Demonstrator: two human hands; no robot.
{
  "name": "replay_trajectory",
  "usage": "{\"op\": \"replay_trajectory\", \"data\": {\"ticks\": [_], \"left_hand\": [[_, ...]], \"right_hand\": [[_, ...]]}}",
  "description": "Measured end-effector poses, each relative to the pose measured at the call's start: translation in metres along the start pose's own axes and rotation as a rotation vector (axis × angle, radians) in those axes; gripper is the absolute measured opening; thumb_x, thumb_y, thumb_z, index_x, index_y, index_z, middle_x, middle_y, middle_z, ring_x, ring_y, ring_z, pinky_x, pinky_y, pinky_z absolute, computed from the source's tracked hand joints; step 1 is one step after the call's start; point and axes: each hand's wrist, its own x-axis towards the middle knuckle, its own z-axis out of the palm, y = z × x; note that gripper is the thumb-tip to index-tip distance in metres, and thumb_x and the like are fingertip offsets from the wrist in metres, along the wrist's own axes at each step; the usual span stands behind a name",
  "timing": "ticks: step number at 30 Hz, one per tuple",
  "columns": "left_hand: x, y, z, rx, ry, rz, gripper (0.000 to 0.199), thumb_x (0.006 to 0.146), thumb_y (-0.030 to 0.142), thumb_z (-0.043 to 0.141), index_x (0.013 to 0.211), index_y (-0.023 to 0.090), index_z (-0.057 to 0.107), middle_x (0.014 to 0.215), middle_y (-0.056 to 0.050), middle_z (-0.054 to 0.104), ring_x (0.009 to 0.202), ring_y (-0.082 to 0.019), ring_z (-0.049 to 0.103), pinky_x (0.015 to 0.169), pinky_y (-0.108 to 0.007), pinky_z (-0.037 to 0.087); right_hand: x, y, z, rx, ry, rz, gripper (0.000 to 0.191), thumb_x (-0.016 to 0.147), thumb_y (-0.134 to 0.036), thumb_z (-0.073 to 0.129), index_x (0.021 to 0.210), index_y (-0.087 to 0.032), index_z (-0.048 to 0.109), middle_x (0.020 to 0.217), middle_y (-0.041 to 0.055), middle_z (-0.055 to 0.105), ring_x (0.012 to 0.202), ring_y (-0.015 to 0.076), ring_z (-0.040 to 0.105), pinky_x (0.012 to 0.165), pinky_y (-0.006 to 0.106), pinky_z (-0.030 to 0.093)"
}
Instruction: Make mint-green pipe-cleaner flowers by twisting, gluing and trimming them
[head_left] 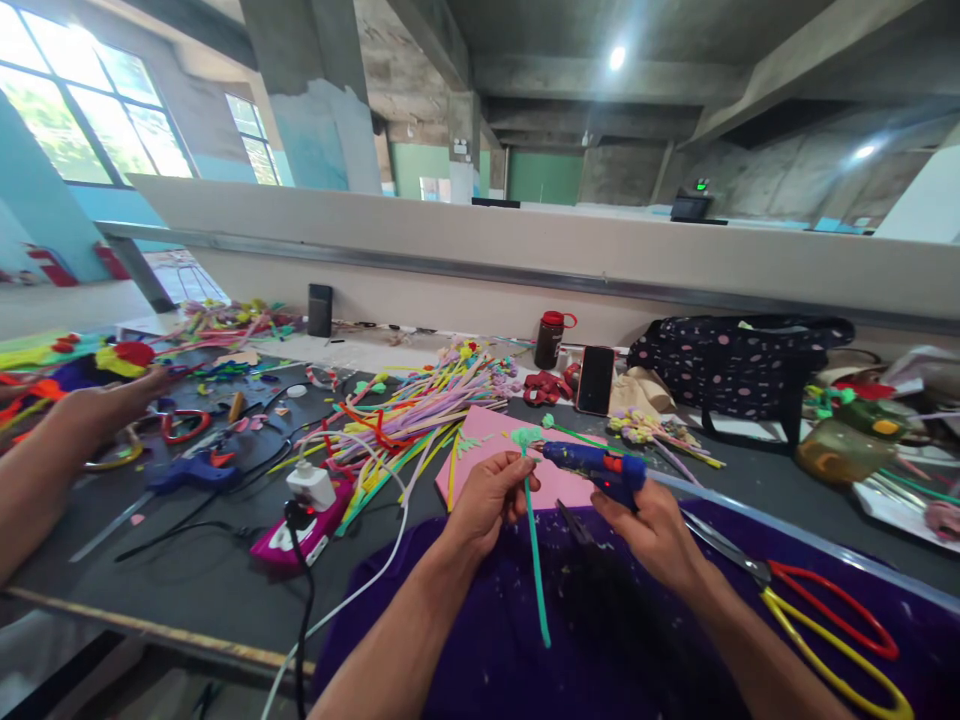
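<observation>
My left hand (491, 492) pinches a green pipe-cleaner flower (535, 560) just under its pale green head, and the stem hangs down over dark purple cloth. My right hand (652, 525) is wrapped round a blue hot glue gun (600, 468) with an orange-red part. The gun's nozzle points left and is close to the flower head; whether they touch I cannot tell. Under the hands lies a pink sheet (484, 450) with small green pieces on it. Another green stem (577, 435) with a fluffy tip rests behind the gun.
Scissors (765, 575) with red and yellow handles lie at right. A pink power strip (304, 535) with cables sits left, near a second blue glue gun (195, 472). Pipe-cleaner stems (442, 390), a phone (595, 380) and a bottle (550, 340) stand behind. Another person's hand (120, 395) works at far left.
</observation>
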Motion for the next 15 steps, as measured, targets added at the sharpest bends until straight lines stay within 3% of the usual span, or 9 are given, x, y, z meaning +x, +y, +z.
{"op": "replay_trajectory", "data": {"ticks": [4,8,11,15], "left_hand": [[0.0,0.003,-0.001,0.02,0.013,0.012,0.025,0.07,0.036,0.062,0.063,0.013,0.057,0.041,0.004,0.051,0.03,-0.003,0.04,0.03,-0.014,0.024],[-0.001,0.003,0.0,-0.039,-0.026,-0.032,0.024,0.068,0.035,0.064,0.065,0.013,0.055,0.055,0.001,0.06,0.03,-0.002,0.04,0.029,-0.014,0.023],[-0.004,0.004,0.004,-0.108,-0.088,-0.104,0.022,0.067,0.032,0.065,0.063,0.013,0.055,0.053,0.002,0.058,0.03,-0.002,0.04,0.029,-0.014,0.024],[-0.009,0.004,0.01,-0.161,-0.182,-0.195,0.019,0.067,0.028,0.065,0.062,0.013,0.054,0.05,0.003,0.056,0.028,-0.001,0.036,0.029,-0.014,0.021]], "right_hand": [[0.005,0.011,-0.002,0.194,0.045,0.18,0.032,0.081,-0.039,0.048,0.06,-0.016,0.056,0.06,0.0031,0.058,0.057,0.015,0.054,0.054,0.024,0.042],[0.014,0.033,0.007,0.347,-0.05,0.356,0.023,0.077,-0.036,0.052,0.071,-0.015,0.054,0.048,-0.0029,0.052,0.05,0.0135,0.053,0.049,0.023,0.042],[0.018,0.052,0.019,0.398,-0.158,0.441,0.02,0.075,-0.034,0.053,0.079,-0.014,0.054,0.048,-0.005,0.052,0.043,0.0121,0.051,0.045,0.023,0.042],[0.019,0.074,0.029,0.212,-0.199,0.446,0.025,0.076,-0.034,0.051,0.088,-0.013,0.057,0.061,-0.0012,0.062,0.045,0.0122,0.055,0.042,0.021,0.041]]}}
